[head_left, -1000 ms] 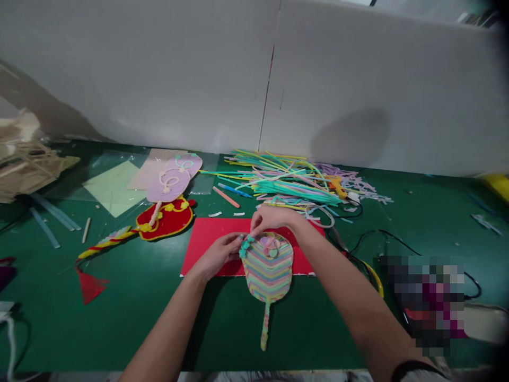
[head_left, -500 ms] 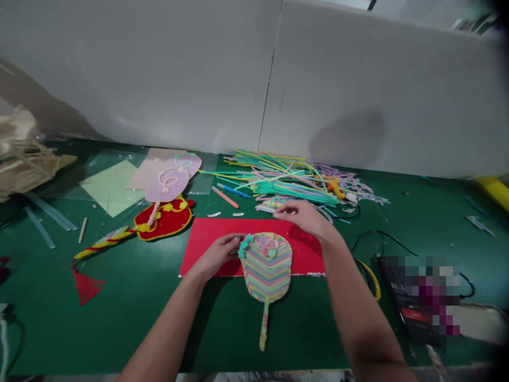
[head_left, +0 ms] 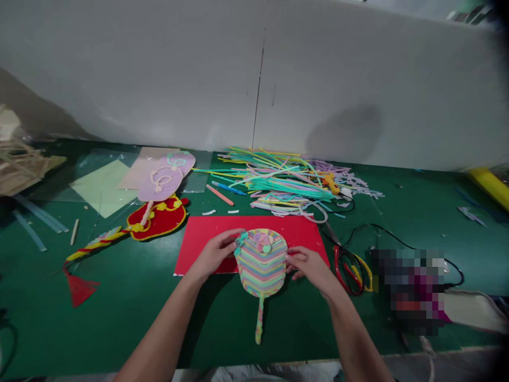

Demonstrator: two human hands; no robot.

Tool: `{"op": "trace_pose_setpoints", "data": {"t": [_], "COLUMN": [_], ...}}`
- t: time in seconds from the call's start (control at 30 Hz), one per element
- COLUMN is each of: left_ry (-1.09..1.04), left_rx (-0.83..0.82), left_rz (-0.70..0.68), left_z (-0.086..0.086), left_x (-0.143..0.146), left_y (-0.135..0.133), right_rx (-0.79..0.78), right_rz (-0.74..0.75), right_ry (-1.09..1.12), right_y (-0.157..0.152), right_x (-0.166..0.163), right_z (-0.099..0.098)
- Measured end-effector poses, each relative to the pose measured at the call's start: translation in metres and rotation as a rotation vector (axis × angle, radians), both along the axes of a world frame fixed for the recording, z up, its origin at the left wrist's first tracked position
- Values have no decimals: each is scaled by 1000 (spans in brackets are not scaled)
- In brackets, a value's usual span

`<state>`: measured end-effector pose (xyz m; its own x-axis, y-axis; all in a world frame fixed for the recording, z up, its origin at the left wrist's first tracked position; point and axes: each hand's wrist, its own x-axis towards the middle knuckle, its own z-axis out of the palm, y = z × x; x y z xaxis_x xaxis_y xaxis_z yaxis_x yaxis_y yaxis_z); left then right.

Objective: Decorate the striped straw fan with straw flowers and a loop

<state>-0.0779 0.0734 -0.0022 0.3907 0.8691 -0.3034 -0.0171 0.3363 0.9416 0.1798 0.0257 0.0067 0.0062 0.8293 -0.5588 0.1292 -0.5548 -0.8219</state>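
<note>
A striped pastel hand fan (head_left: pixel 262 273), made of fuzzy pipe cleaners, is upright in front of me with its twisted handle pointing towards me. Pink, purple and green curls sit near its top, and a teal ruffled trim (head_left: pixel 240 241) lines the upper left edge. My left hand (head_left: pixel 212 254) pinches the fan at that trim, its fingertips partly hidden. On the opposite side, the fingers of my right hand (head_left: pixel 312 269) are closed on the right edge. Beneath the fan's upper part lies a red board (head_left: pixel 199 239).
Behind the board is a pile of pastel pipe cleaners (head_left: pixel 286 183) with an orange glue gun (head_left: pixel 329 182). Left of it are a red fan (head_left: pixel 159 220) with a tassel and purple fan pieces (head_left: pixel 159 183). Red-handled pliers (head_left: pixel 338 270) and cables lie right.
My right hand has come back from the pipe cleaner pile to the fan's right edge and now grips it. My left hand stays on the left edge.
</note>
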Motion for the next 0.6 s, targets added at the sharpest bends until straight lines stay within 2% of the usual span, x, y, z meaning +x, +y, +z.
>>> {"op": "trace_pose_setpoints", "data": {"t": [0.17,0.23,0.37,0.47,0.6], "left_ry": [180,215,92,8,-30], "left_rx": [176,189,29,-84,-104], "left_rz": [50,74,96,61,4], "left_z": [-8,-8,-6,-2,0], "left_x": [3,5,1,-5,-9], "left_y": [-3,-4,-3,-1,1], "right_rx": [90,115,137,144,161], "right_rz": [-53,-58,-61,-49,-40], "right_ry": [8,-9,-41,-45,-54], "right_y": [-8,-10,-12,-13,-14], "right_x": [-4,-6,-9,-9,-8], "right_z": [-11,-11,-10,-11,-13]}}
